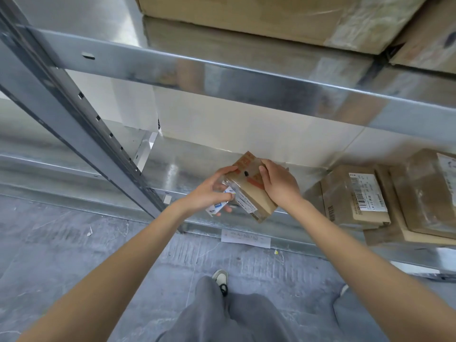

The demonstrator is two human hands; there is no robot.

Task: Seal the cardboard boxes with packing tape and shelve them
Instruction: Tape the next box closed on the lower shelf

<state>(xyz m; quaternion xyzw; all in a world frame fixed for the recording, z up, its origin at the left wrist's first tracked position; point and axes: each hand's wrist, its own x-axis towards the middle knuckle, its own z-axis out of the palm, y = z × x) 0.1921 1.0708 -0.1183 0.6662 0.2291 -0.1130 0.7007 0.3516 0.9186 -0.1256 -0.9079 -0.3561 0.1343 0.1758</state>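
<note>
Galvanised steel post (81,114): stands at about 9 o'clock of the hands; a swing of the box that way could knock it.
Left hand (207,193): its grip is curled on the near left corner of the small box and also pinches a blue-and-white item (217,208), perhaps a tape roll; with two things in one grip, either could slip.
Small box (249,186): held tilted in the air over the front edge of the lower shelf (177,169), glossy tape across it; if released now it would likely tip off toward the floor (74,243).
Right hand (278,186): its grip wraps the right side of the box.
Stacked boxes (357,193): at 3 o'clock on the shelf, near; a push sideways could shove them.
</note>
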